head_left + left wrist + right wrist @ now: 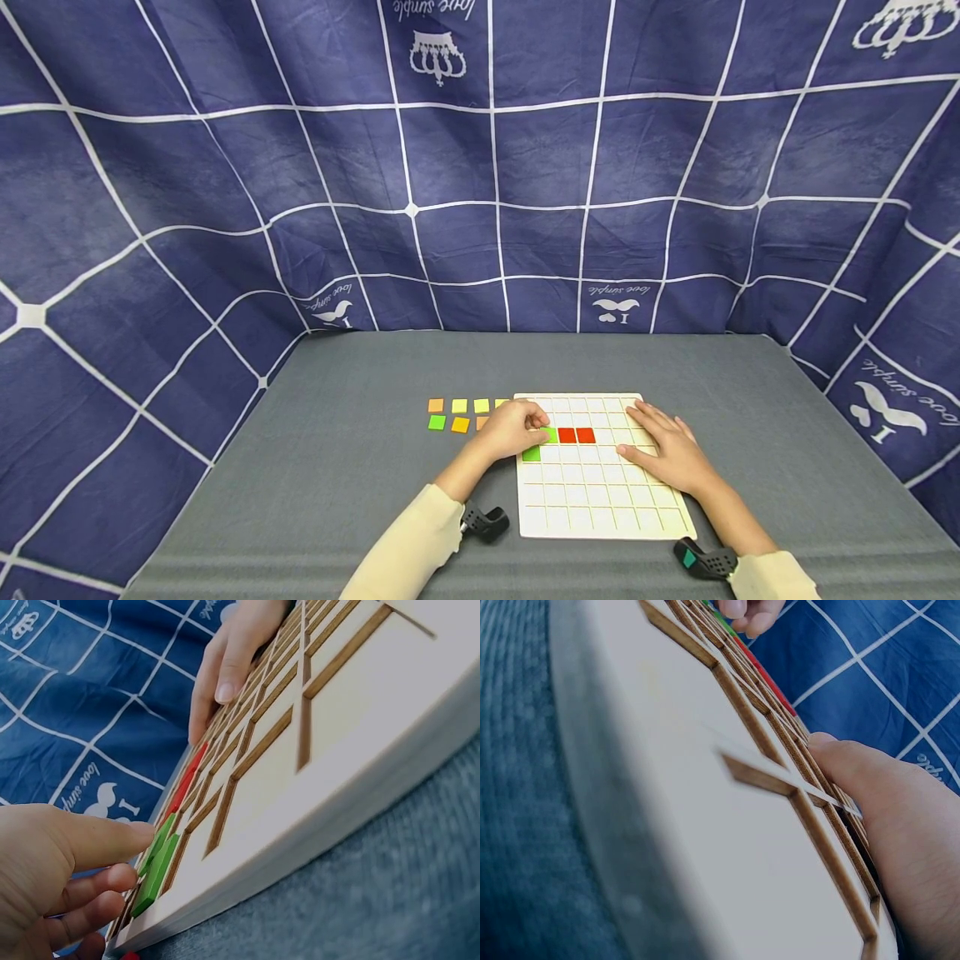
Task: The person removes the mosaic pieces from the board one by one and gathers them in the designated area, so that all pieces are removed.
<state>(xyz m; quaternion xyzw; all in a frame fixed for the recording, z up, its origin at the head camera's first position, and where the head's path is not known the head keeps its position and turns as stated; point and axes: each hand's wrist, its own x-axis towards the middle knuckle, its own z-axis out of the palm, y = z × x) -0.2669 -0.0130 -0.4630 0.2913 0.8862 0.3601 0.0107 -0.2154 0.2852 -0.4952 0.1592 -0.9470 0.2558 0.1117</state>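
Note:
A pale wooden grid board (592,500) lies on the table. In its third row sit a green tile (551,435) and two red tiles (576,435); another green tile (531,453) lies one row nearer, at the left edge. My left hand (510,431) is over the board's left edge, its thumb at the green tile beside the reds and its fingers loosely bent. The left wrist view shows the thumb (112,840) close against that tile, with no clear grip on it. Fingers spread, my right hand (671,454) rests on the board's right side.
Left of the board, loose tiles lie in two rows: orange (436,405), yellow (459,406), green (437,422) and amber (461,425). My left hand partly covers this group. A blue checked curtain (450,242) hangs behind the grey table (337,467).

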